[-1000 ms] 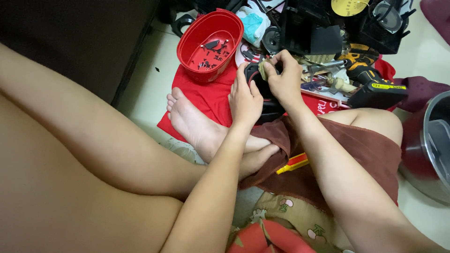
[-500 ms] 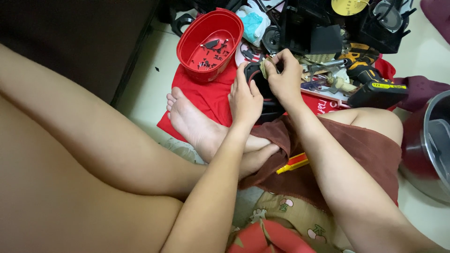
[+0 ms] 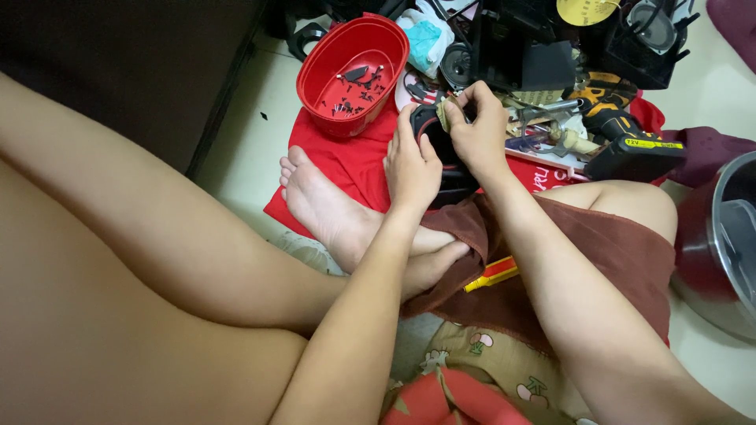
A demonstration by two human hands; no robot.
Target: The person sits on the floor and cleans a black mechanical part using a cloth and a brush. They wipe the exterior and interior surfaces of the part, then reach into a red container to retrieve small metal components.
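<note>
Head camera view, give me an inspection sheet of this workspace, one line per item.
Surface: pale floor, partly covered by a red cloth.
Job's things: black round part held between both hands over the cloth.
Clutter: red oval tub holding small dark bits; black and yellow cordless drill; yellow and red marker; heap of black parts.
Grippers: left hand steadies the part; right hand pinches a small pale piece at its top.
Cables: nothing seen.
Surroundings: dark furniture at left; red and silver pot at right.

Pale floor (image 3: 260, 134) bears a red cloth (image 3: 346, 161) and red bowl (image 3: 352, 75).
</note>
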